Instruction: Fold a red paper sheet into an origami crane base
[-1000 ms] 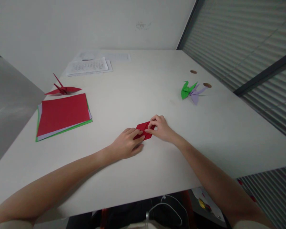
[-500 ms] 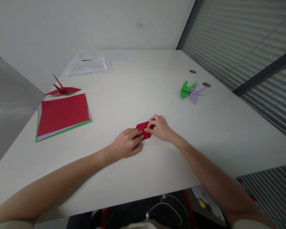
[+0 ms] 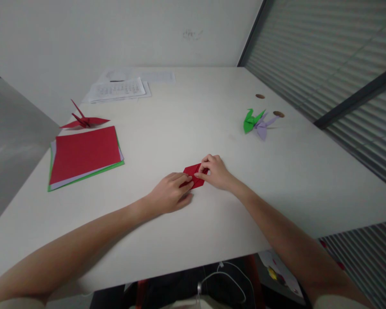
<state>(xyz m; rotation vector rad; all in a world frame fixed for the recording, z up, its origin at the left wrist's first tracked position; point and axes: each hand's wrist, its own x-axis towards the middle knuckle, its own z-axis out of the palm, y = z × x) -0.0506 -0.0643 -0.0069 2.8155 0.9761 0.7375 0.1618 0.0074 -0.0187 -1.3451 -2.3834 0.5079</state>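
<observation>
A small folded piece of red paper (image 3: 191,171) lies on the white table in front of me. My left hand (image 3: 171,192) rests at its left end, with curled fingers holding it down and the thumb stretched out on the table. At the right end, my right hand (image 3: 215,172) pinches the paper between thumb and fingers. Fingers of both hands cover parts of the paper, so the finer folds are hard to make out.
To the left, a red paper crane (image 3: 84,122) stands behind stacked coloured sheets (image 3: 86,154). A green paper crane (image 3: 251,121) and a lilac paper crane (image 3: 262,128) sit together at the right. Printed papers (image 3: 119,89) lie at the back, near the wall.
</observation>
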